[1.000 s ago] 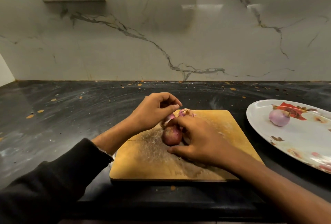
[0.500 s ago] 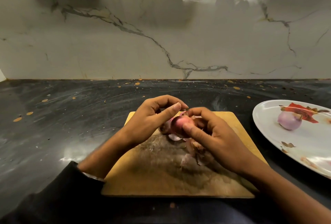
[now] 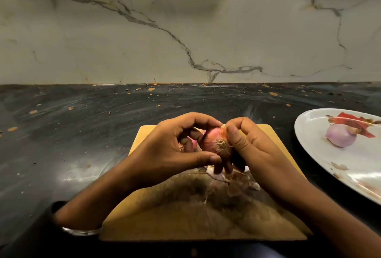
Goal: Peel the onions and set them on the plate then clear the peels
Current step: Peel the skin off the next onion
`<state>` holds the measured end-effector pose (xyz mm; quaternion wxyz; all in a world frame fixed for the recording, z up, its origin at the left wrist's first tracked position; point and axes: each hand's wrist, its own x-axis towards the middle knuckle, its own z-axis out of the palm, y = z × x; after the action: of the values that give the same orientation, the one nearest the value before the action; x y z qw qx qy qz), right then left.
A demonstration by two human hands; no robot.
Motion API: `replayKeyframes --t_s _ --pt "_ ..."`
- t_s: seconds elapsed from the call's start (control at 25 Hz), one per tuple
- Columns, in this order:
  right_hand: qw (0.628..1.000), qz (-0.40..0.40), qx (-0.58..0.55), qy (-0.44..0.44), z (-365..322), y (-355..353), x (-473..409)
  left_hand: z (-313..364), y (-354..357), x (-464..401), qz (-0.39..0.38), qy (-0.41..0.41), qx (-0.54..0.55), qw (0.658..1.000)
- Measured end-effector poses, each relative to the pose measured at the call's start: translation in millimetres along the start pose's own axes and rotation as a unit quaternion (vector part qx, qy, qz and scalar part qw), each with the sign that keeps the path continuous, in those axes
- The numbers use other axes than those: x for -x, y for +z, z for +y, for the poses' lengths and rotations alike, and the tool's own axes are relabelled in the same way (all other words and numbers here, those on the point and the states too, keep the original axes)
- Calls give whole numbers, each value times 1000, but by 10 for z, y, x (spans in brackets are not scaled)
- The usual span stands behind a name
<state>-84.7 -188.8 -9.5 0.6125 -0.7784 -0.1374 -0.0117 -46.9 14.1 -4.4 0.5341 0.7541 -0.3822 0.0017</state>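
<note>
Both hands meet above the cutting board (image 3: 165, 222), lifted clear so loose skins drop onto it. The left hand (image 3: 165, 150) curls round the onion (image 3: 210, 142), thumb underneath, steadying it with the root end turned toward the person. The right hand (image 3: 253, 152) pinches at the skin near the top of that onion, seemingly to tear a strip away. Peels (image 3: 233, 185) lie on the board just below. Off to the right, a peeled onion (image 3: 340, 136) already sits on the plate (image 3: 309, 150), which rests on the dark tabletop (image 3: 82, 134).
</note>
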Motion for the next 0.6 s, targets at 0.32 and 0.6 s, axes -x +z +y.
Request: replayKeyframes --t_s 0.32,0.6 --pt "998 -7 -48 -33 -11 -16 40 42 -18 2 59 -26 72 995" --pt "995 2 -74 -67 20 -6 42 59 46 32 49 -45 56 996"
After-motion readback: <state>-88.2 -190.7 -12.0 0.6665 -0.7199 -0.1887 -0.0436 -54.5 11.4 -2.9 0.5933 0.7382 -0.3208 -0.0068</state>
